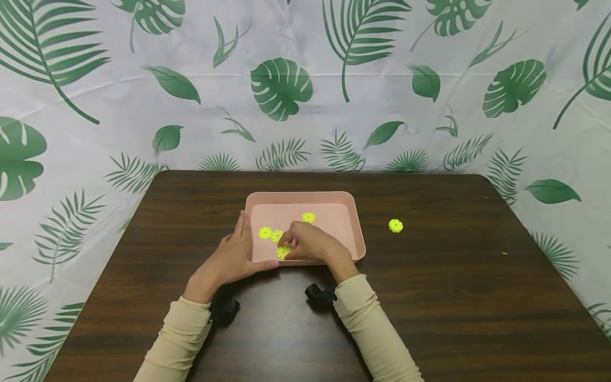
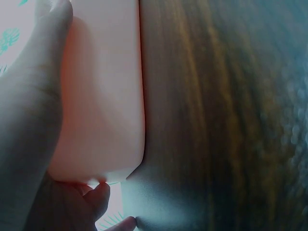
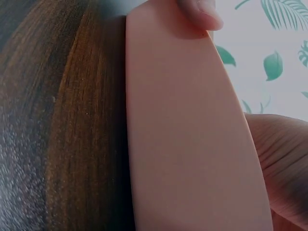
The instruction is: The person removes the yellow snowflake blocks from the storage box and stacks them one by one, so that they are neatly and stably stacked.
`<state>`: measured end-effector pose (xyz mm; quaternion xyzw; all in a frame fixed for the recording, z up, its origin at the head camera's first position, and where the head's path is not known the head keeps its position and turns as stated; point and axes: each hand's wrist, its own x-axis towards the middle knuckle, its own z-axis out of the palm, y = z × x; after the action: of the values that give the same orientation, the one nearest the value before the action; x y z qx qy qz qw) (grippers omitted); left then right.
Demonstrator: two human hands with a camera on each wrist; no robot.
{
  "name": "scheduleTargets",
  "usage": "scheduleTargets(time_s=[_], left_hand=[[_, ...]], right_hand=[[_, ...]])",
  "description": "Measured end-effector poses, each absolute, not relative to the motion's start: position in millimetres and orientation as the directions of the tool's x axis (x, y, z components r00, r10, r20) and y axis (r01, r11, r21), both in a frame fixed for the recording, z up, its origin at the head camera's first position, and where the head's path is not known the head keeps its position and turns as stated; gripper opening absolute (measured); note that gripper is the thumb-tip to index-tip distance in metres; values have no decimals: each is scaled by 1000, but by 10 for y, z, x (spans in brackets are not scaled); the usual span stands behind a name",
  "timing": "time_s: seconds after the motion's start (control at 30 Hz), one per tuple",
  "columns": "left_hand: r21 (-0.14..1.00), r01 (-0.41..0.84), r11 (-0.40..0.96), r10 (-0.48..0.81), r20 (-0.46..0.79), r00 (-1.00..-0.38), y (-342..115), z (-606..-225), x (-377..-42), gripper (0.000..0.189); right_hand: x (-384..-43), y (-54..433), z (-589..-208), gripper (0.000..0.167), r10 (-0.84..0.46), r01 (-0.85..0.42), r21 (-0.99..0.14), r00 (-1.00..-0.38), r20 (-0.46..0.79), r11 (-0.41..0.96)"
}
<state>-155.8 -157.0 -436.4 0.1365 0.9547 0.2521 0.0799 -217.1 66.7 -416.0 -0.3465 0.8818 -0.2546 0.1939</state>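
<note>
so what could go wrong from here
The right hand, curled at the nearest yellow flower piece, might nudge the pair of flower pieces close beside it.

The left hand lies along the left side and near edge of the pink tray; if it eased off, the tray could slide.

The yellow stack on the table, right of the tray, could get overlooked or knocked.

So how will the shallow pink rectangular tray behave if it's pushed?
The tray would probably slide rather than tip, being wide and low. It looks fairly stiff, unbent against the left hand. The yellow flower-shaped pieces lying inside might shift.
</note>
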Motion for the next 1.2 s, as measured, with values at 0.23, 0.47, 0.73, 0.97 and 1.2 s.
scheduleTargets(time_s=[0.23, 0.47, 0.73, 0.97, 1.2], left_hand=[[504, 218, 836, 298, -84, -951, -1567, -4364, -1563, 137], [501, 216, 838, 298, -88, -951, -1568, -4375, -1565, 136], [497, 222, 839, 300, -83, -950, -1562, -4373, -1570, 137], [498, 223, 838, 303, -83, -949, -1560, -4353, -1574, 136], [502, 226, 835, 302, -74, -950, -1567, -4354, -1561, 136]], right_hand=[[-2157, 671, -4180, 23, -700, -506, -587, -698, -151, 632], [-2142, 692, -4196, 26, -677, -486, -580, -719, -161, 654], [-2121, 718, -4181, 31, -681, -494, -581, -716, -150, 647], [-2137, 738, -4181, 30, -690, -495, -597, -710, -141, 631], [-2147, 747, -4196, 28, -701, -516, -589, -702, -125, 622]])
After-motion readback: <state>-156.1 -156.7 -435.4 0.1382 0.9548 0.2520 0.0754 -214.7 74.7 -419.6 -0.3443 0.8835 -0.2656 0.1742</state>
